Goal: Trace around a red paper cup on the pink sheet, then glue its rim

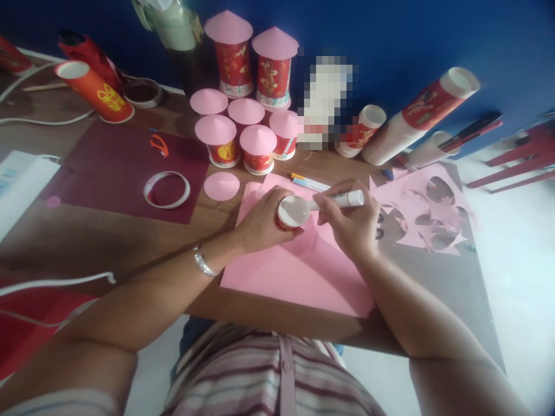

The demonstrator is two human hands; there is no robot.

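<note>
My left hand (pixel 269 222) is wrapped round a small red-patterned paper cylinder (pixel 293 211), its white round end facing up. In my right hand (pixel 351 219) is a thick white marker-like pen (pixel 349 199), pointing left with its front end at the cylinder's rim; whether it touches is too blurred to tell. Both hands are over pink paper sheets (pixel 299 277). Just behind them lies a slim white and blue pen with an orange end (pixel 310 183). A loose pink paper cone (pixel 221 186) rests left of the sheets.
Several red cylinders with pink cone roofs (pixel 215 130) stand at the back. Pink paper with round cut-outs (pixel 427 211) lies right, near upright paper tubes (pixel 390 138). At left are a tape roll (pixel 167 189) on maroon paper (pixel 125 167), orange scissors (pixel 159 144) and an orange tube (pixel 95 92).
</note>
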